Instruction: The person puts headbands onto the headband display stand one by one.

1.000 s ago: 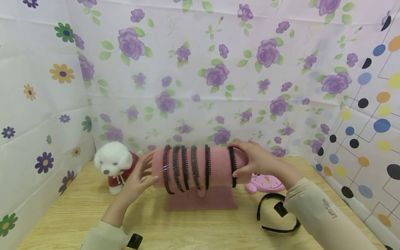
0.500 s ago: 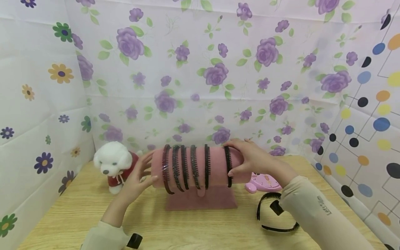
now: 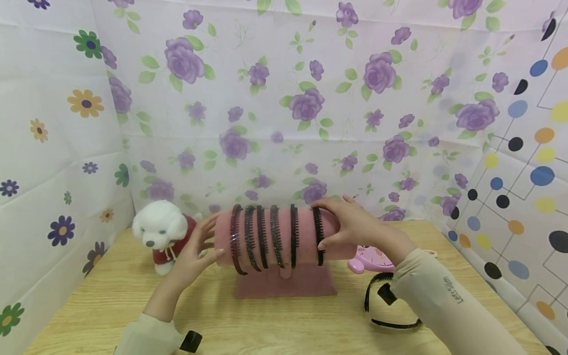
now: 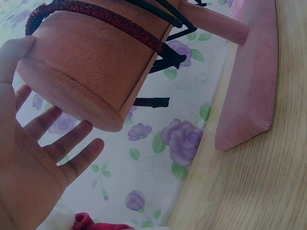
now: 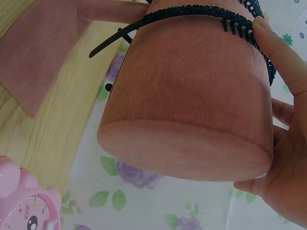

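Observation:
A pink plush headband display roll (image 3: 306, 241) stands mid-table on its base (image 3: 293, 286). Several dark toothed headbands circle it, including a dark red glittery headband (image 4: 115, 24) near the left end. My right hand (image 3: 355, 224) reaches around the right part of the roll and holds a black beaded headband (image 5: 196, 10). In the right wrist view its thumb touches this headband; the other fingers are partly hidden behind the roll. At the left end, my left hand (image 3: 193, 256) rests against the roll with spread fingers, its thumb (image 4: 19, 48) touching the rim.
A white plush dog (image 3: 160, 227) in red sits behind my left hand. A pink clock (image 3: 372, 259) lies behind my right forearm. Another black headband (image 3: 395, 324) lies on the wooden table (image 3: 248, 325), partly covered by the right sleeve. Patterned cloth walls (image 3: 266, 162) surround the table.
My right hand has slid left along the roll, and the black beaded headband has moved left with it, closer to the others. The left hand has stayed at the left end.

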A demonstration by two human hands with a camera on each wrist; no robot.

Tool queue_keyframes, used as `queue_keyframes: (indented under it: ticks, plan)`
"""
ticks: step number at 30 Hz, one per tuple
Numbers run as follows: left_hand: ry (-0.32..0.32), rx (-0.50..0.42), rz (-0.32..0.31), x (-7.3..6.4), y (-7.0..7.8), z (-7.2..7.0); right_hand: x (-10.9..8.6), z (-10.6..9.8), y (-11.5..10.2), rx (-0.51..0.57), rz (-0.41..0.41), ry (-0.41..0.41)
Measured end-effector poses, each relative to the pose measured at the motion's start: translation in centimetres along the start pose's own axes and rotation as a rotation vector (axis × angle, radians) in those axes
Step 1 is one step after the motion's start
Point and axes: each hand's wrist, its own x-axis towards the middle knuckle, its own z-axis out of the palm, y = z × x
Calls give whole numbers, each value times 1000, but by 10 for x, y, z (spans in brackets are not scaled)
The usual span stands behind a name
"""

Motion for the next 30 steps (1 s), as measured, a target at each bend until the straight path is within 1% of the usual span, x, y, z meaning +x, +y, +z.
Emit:
queue_keyframes:
  ticks: [13, 20, 30]
  plan:
    - [6, -5, 1, 0, 0, 0, 5, 3, -9, -4, -6, 2]
    - [5, 0, 4, 0, 0, 0, 9, 5, -12, -4, 0, -14]
    - [4, 2, 6, 0, 3, 1, 11, 7, -17, -25, 8, -17]
